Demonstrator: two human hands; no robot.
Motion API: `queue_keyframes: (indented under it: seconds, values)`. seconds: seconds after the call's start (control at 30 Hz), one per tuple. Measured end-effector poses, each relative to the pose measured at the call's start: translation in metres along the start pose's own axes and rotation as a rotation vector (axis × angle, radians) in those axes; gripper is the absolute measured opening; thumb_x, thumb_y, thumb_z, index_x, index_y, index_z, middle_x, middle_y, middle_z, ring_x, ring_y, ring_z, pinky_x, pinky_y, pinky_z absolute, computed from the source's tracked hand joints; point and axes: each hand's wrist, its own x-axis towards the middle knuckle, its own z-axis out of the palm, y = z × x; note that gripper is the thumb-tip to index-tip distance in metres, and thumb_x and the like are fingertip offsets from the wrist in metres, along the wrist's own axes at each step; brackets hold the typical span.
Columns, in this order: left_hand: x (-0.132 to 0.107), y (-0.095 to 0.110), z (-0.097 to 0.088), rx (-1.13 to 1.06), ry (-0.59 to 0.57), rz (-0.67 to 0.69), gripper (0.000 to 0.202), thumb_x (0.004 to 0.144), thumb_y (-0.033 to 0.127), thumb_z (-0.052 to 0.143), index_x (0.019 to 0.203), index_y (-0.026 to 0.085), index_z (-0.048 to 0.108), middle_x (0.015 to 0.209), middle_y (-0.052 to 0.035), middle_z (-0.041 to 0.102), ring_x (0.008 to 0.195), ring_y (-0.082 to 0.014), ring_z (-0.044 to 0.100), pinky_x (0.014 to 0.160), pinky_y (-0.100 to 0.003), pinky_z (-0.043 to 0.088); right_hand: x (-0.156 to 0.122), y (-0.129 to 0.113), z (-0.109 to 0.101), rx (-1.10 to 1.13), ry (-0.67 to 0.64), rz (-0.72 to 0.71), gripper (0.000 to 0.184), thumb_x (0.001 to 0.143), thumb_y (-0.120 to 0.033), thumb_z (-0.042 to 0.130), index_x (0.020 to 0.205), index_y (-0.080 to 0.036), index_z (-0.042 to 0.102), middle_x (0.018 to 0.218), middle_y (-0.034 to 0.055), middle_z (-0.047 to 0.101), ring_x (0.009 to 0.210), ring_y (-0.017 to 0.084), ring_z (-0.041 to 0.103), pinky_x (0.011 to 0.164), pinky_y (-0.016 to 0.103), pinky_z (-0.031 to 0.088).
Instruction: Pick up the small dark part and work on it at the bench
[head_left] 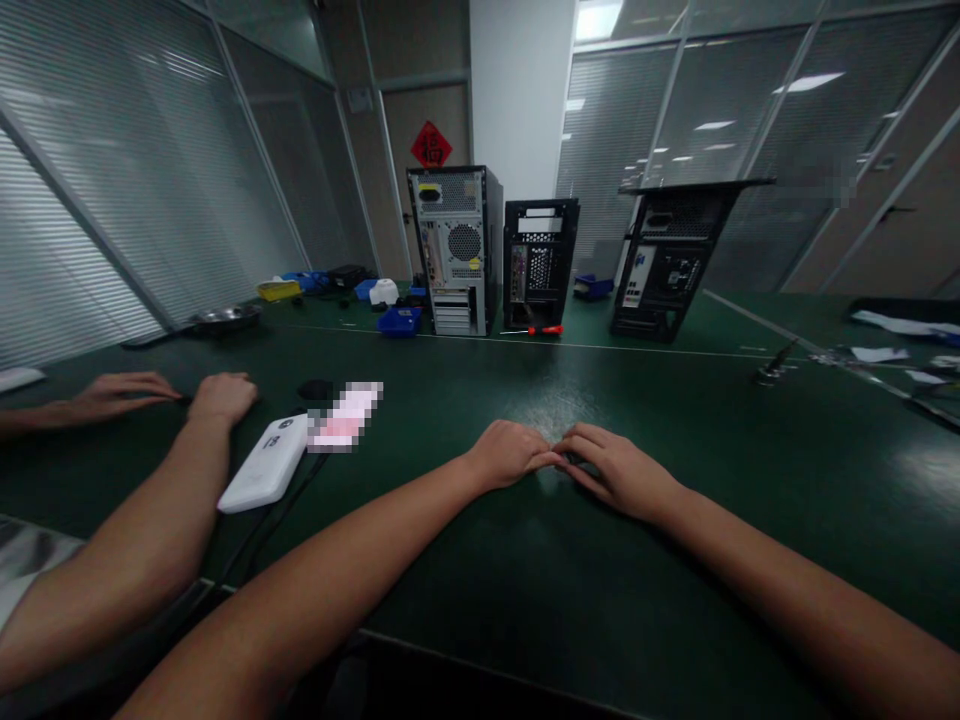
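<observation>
My left hand (pixel 508 453) and my right hand (pixel 619 470) rest on the dark green table (pixel 675 420), fingertips touching each other in front of me. The left hand's fingers are curled loosely and the right hand's fingers lie flat; nothing shows in either. Three computer cases stand at the far side: a grey-backed tower (pixel 454 250), a small black case (pixel 540 262) and a tilted black case (pixel 667 260). A red-handled screwdriver (pixel 541 329) lies before the middle case.
Another person's two hands (pixel 222 396) (pixel 120 392) rest on the table at the left, beside a white device (pixel 264 463) with a cable. Blue parts bins (pixel 399 320), a metal bowl (pixel 225 318) and papers at the far right (pixel 900 325) also lie there.
</observation>
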Motion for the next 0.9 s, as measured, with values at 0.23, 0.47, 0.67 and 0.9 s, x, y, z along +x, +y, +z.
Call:
queue_keyframes:
  seconds: [0.23, 0.47, 0.67, 0.9]
  values:
    - [0.000, 0.003, 0.001, 0.063, 0.021, -0.008, 0.060, 0.098, 0.058, 0.031, 0.072, 0.018, 0.067, 0.073, -0.0041, 0.068, 0.068, -0.0168, 0.062, 0.056, -0.026, 0.033, 0.000, 0.012, -0.009, -0.025, -0.048, 0.078, 0.031, 0.101, -0.040, 0.036, 0.115, -0.022, 0.058, 0.110, 0.0065, 0.051, 0.095, 0.014, 0.052, 0.083, 0.030, 0.047]
    - [0.001, 0.011, -0.004, 0.062, -0.059, -0.103, 0.055, 0.100, 0.047, 0.032, 0.070, 0.019, 0.069, 0.067, -0.0037, 0.067, 0.062, -0.0161, 0.061, 0.057, -0.026, 0.035, -0.034, 0.098, -0.015, -0.075, -0.089, 0.444, 0.046, 0.098, -0.053, 0.034, 0.120, -0.022, 0.060, 0.121, 0.0097, 0.045, 0.095, 0.017, 0.053, 0.084, 0.031, 0.050]
    - [-0.001, 0.010, -0.007, 0.060, -0.046, -0.076, 0.052, 0.100, 0.044, 0.034, 0.069, 0.018, 0.068, 0.067, -0.0030, 0.067, 0.060, -0.0159, 0.060, 0.055, -0.026, 0.032, -0.080, 0.168, -0.031, -0.208, -0.015, 0.813, 0.050, 0.094, -0.057, 0.039, 0.123, -0.022, 0.061, 0.123, 0.0131, 0.040, 0.092, 0.020, 0.054, 0.080, 0.035, 0.049]
    - [0.000, 0.010, -0.007, 0.052, -0.038, -0.062, 0.049, 0.099, 0.043, 0.037, 0.069, 0.019, 0.068, 0.065, -0.0028, 0.066, 0.058, -0.0150, 0.058, 0.053, -0.027, 0.030, -0.126, 0.204, -0.051, -0.344, 0.172, 1.082, 0.053, 0.096, -0.054, 0.032, 0.130, -0.019, 0.055, 0.124, 0.0185, 0.036, 0.110, 0.031, 0.048, 0.088, 0.041, 0.042]
